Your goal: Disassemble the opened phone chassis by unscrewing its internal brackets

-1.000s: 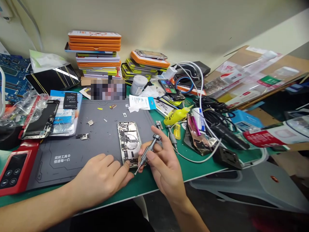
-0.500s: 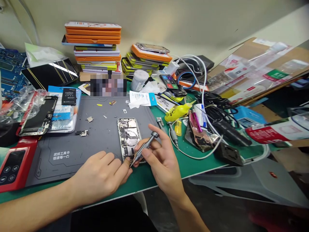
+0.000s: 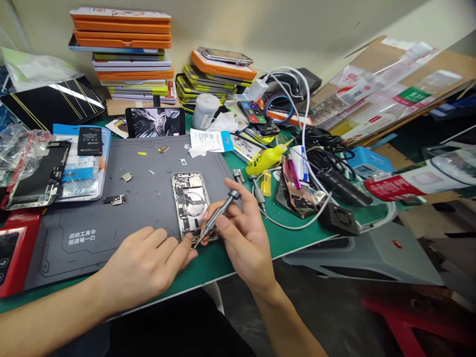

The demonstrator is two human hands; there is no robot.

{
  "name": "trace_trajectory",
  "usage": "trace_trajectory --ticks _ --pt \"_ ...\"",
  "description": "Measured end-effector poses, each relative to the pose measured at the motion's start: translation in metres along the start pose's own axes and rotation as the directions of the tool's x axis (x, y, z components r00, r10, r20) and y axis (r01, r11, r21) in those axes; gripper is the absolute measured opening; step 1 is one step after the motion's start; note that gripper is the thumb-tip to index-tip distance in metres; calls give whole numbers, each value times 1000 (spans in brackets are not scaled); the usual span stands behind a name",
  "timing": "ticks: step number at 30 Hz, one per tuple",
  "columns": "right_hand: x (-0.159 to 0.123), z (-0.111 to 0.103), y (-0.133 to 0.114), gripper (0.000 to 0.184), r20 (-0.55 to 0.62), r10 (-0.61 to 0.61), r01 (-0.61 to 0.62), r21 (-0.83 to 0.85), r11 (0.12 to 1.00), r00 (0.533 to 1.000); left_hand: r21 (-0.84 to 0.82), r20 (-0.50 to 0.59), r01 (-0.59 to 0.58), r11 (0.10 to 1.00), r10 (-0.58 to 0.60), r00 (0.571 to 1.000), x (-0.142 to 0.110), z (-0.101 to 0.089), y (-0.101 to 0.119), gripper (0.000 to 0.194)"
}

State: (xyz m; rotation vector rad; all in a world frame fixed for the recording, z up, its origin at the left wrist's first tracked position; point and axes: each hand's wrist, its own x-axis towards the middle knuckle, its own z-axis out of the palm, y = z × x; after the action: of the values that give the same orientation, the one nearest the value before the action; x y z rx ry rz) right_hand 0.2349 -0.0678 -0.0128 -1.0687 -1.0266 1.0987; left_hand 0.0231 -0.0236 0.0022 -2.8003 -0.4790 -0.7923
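An opened smartphone [image 3: 191, 201], its inner parts bare, lies near the front of a dark grey work mat [image 3: 137, 223]. My left hand [image 3: 143, 260] has its fingers curled, with the fingertips gripping the phone's lower left corner; the thumb is mostly hidden. In my right hand [image 3: 243, 233] a grey precision screwdriver [image 3: 219, 215] is held at a slant, index finger raised along its cap. The screwdriver tip points down-left to the phone's bottom edge, close to the left fingertips. Whether it touches a screw is too small to tell.
Small phone parts [image 3: 126, 177] and a SIM tray [image 3: 183, 161] lie on the mat. Behind stand a lit phone [image 3: 155, 122] and stacked orange cases [image 3: 122, 39]. A yellow bottle [image 3: 267, 158] and cables [image 3: 320, 153] crowd the right. A removed screen [image 3: 39, 173] sits left.
The view has shifted, so the bench appears higher and further left. The screwdriver tip has come nearer the phone's bottom edge and my left fingertips. Both hands keep their grips.
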Motion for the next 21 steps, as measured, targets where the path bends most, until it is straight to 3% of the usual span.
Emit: trace_trajectory --ticks 12,21 --pt "-2 1 -1 49 46 -22 17 102 995 999 4 13 10 1000 -10 1000 0 0 1 20" --pt "-2 0 1 48 60 -77 75 45 996 995 11 5 2 1000 -2 1000 0 -1 2 20"
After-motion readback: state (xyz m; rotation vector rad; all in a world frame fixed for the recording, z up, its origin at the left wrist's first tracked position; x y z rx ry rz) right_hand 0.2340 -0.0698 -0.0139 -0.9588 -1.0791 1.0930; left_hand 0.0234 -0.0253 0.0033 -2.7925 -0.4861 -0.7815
